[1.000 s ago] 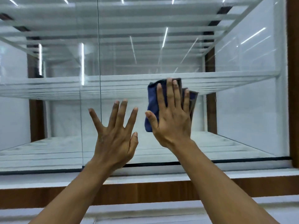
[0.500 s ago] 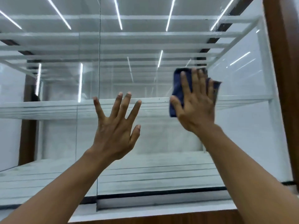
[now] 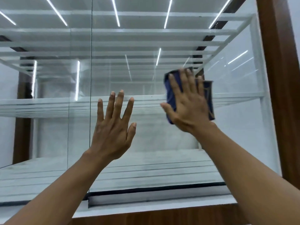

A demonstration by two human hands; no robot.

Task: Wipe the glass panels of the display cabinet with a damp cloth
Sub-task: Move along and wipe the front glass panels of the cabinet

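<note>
The right hand (image 3: pixel 188 106), fingers flat and spread, presses the blue cloth (image 3: pixel 209 96) against the glass panel (image 3: pixel 146 75). The left hand (image 3: pixel 113 129) is spread open beside it. Even palm pressure and overlapping strokes should work best.

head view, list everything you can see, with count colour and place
front glass panels: 2, clear, across the cabinet front, meeting at a vertical edge left of centre
cloth: 1, dark blue, flat against the right-hand panel, upper right
shelf: 1, pale white, crossing the cabinet at mid height
light strips: several, white, along the cabinet top; some may be reflections
wood frame: brown, up the right side and along the bottom edge
bottom track: 1, dark, under the panels
left hand: 1, fingers spread, raised at the glass, centre
right hand: 1, fingers straight, pressing the cloth on the glass
</note>
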